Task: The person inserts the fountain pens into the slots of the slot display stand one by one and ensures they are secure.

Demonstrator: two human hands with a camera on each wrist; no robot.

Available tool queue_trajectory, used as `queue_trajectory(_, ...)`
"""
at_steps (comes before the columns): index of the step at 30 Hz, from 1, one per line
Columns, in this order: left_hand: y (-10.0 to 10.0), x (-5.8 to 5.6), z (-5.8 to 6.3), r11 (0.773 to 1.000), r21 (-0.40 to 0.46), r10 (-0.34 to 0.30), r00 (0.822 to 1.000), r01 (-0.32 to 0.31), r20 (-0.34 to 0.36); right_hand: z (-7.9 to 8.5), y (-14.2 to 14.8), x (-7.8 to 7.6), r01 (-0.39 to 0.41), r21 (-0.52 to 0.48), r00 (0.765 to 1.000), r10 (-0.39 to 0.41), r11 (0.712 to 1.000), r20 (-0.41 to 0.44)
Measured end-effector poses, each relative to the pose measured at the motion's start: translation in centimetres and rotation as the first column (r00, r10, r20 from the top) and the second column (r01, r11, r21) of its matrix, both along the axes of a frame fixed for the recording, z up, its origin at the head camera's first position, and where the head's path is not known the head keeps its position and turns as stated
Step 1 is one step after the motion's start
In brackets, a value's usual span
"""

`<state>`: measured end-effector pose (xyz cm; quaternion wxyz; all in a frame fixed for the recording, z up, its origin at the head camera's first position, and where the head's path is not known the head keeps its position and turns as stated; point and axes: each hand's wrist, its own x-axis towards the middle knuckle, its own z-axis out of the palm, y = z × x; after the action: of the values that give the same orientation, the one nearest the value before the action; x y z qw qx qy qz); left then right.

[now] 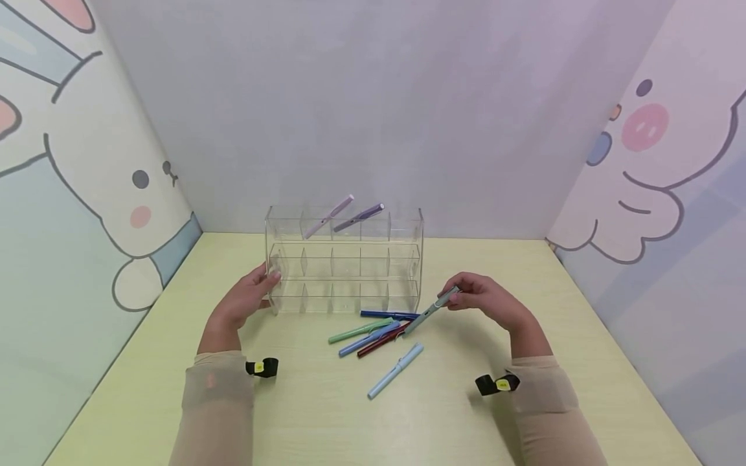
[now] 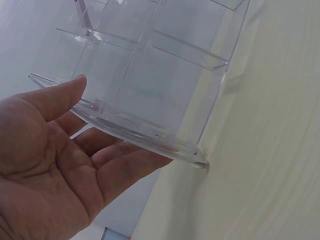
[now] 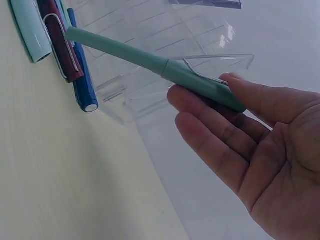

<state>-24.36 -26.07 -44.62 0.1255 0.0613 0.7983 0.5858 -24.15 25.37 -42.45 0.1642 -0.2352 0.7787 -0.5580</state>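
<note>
My right hand [image 1: 486, 299] pinches a grey-green capped pen [image 3: 200, 86] by its clip end. In the right wrist view the pen's other end points toward the loose pens. A clear acrylic rack [image 1: 345, 280] with rows of compartments stands upright on the table. Its left side panel is held by my left hand [image 1: 247, 296], with the thumb at the front and the fingers behind. Across the rack's top row lie a pink pen [image 1: 329, 216] and a dark purple pen [image 1: 359, 217], both slanted.
Before the rack lie a dark blue pen [image 1: 375, 314], a green pen [image 1: 355, 331], a blue pen [image 1: 364, 341] and a dark red pen [image 1: 379, 343], bunched together. Nearer the front is a light blue pen [image 1: 396, 370]. Walls with cartoon animals border the table [image 1: 315, 421].
</note>
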Motion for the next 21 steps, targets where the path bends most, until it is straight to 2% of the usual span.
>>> queue_trajectory(9, -0.2, 0.0, 0.2, 1.000, 0.011, 0.006, 1.000, -0.006, 0.004, 0.8, 0.2, 0.1, 0.103, -0.081, 0.991, -0.110, 0.991, -0.080)
queue_trajectory(14, -0.3, 0.0, 0.2, 1.000, 0.008, 0.012, 1.000, -0.012, 0.006, 1.3, 0.2, 0.4, 0.120, -0.138, 0.981, -0.138, 0.983, -0.133)
queue_trajectory(21, 0.0, 0.0, -0.1, 1.000, 0.018, 0.006, 1.000, -0.006, -0.002, 2.3, 0.4, 0.3, 0.196, -0.223, 0.948, -0.242, 0.955, -0.206)
